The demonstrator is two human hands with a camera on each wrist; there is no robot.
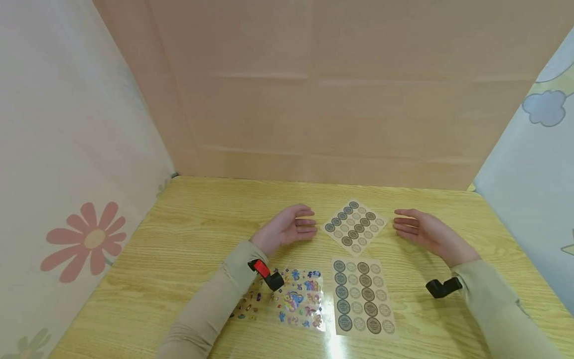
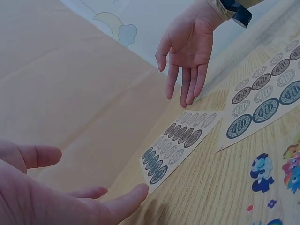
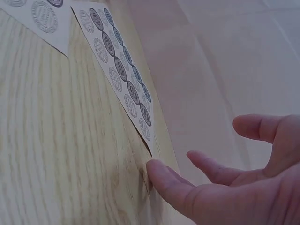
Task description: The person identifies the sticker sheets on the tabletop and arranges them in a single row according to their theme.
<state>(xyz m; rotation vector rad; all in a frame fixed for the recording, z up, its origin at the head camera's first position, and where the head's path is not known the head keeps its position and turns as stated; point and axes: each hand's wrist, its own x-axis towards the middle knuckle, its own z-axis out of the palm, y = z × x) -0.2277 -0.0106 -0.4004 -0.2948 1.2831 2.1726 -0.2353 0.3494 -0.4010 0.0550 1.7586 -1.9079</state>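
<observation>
A sheet of round stickers (image 1: 356,227) lies turned like a diamond on the wooden table, between my two hands. To its left, my left hand (image 1: 289,229) hovers with relaxed, extended fingers and holds nothing. On the other side, my right hand (image 1: 426,233) is held the same way, palm facing inward, its fingertips close to the sheet's right corner. In the right wrist view a fingertip (image 3: 161,176) appears beside that sheet's corner; whether it touches I cannot tell. A second round-sticker sheet (image 1: 362,297) lies nearer, squared to the table edge.
A glossy sheet of colourful cartoon pony stickers (image 1: 296,301) lies left of the nearer round-sticker sheet, partly under my left forearm. Brown paper (image 1: 309,99) hangs behind the table (image 1: 179,239), and patterned cloths (image 1: 80,149) stand at both sides.
</observation>
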